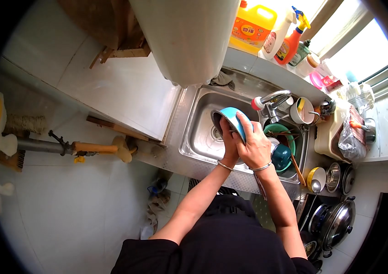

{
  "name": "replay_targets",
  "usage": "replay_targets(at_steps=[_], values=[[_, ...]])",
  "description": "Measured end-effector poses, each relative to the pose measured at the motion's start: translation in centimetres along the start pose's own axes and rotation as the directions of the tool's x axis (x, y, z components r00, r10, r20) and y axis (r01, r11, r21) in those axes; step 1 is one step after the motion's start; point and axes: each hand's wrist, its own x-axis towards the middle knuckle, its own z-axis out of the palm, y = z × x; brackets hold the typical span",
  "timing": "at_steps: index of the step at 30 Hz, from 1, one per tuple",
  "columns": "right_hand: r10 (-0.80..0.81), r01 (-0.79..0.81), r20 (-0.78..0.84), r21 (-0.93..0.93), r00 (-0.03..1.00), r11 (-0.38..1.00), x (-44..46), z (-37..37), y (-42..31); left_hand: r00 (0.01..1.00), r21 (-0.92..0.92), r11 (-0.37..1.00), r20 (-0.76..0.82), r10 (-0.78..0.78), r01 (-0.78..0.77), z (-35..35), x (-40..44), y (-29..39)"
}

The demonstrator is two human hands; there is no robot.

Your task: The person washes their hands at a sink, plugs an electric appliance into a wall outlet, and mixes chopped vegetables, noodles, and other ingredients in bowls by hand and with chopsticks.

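Over the steel sink [194, 123] I hold a bowl [231, 114], blue on its outer side and tilted onto its edge. My left hand [229, 145] grips its dark inner side and lower rim. Around the blue outer side lie the fingers of my right hand [255, 147], closed on the same bowl. The hands are close together and partly overlap. To the right, in the second basin, a green basin [293, 135] holds chopsticks and a dark teal cup [281, 156]. Above them stands the faucet [271, 107] with a red tip.
A yellow detergent jug [252, 26] and an orange spray bottle [289, 45] stand on the windowsill. A white bowl [302, 111] sits behind the second basin. On the right are a ladle [315, 186] and a lidded pot [339, 223]. A white cylinder [182, 41] hangs over the counter.
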Motion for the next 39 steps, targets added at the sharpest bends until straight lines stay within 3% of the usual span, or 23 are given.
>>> replay_targets(at_steps=[5, 8, 11, 12, 15, 17, 19, 23, 29, 34, 36, 39], values=[[0.003, -0.003, 0.006, 0.0, 1.0, 1.0, -0.1, 0.1, 0.0, 0.998, -0.114, 0.992, -0.02, -0.062, 0.059, -1.4, 0.5, -1.6], [0.023, -0.023, 0.017, 0.012, 1.0, 1.0, -0.1, 0.0, -0.1, 0.989, -0.353, 0.924, 0.07, -0.128, 0.145, -3.4, 1.2, -3.7], [0.037, -0.037, -0.003, 0.033, 0.999, 0.999, -0.3, 0.3, 0.2, 0.993, -0.298, 0.947, 0.025, -0.116, 0.118, -3.1, 1.0, -3.3], [0.054, -0.053, -0.005, 0.058, 0.999, 0.997, -0.3, 0.5, 0.4, 0.999, -0.09, 0.995, -0.002, -0.034, 0.034, -2.2, 0.5, -2.0], [0.083, -0.081, -0.013, 0.108, 0.996, 0.991, -0.6, 1.0, 1.1, 0.996, 0.228, 0.97, -0.011, 0.087, -0.083, -1.5, 0.0, -0.4], [0.096, -0.093, -0.02, 0.133, 0.995, 0.987, -0.8, 1.2, 1.4, 0.993, 0.33, 0.937, -0.008, 0.122, -0.112, -1.2, 0.0, 0.3], [0.103, -0.097, -0.031, 0.171, 0.994, 0.98, -1.2, 1.2, 1.6, 0.972, 0.612, 0.759, 0.079, 0.223, -0.224, -0.8, -0.2, 1.3], [0.081, -0.069, -0.059, 0.187, 0.995, 0.98, -1.7, 1.1, 1.6, 0.97, 0.625, 0.744, 0.115, 0.213, -0.238, 0.4, -0.8, 2.8], [0.096, -0.067, -0.099, 0.268, 0.99, 0.961, -2.2, 1.4, 2.2, 0.961, 0.74, 0.616, 0.18, 0.208, -0.272, 0.5, -1.4, 2.5], [0.219, -0.178, -0.062, 0.395, 0.974, 0.901, -2.7, 2.2, 3.3, 0.946, 0.792, 0.524, 0.209, 0.247, -0.312, 0.6, -1.4, 2.7], [0.231, -0.17, -0.072, 0.473, 0.97, 0.864, -3.4, 3.9, 4.8, 0.945, 0.887, 0.332, 0.279, 0.171, -0.322, 0.5, -1.5, 3.3], [0.403, -0.262, 0.011, 0.776, 0.915, 0.574, -4.6, 5.6, 6.3, 0.951, 0.925, 0.231, 0.309, 0.009, -0.303, 0.6, -1.6, 4.5]])
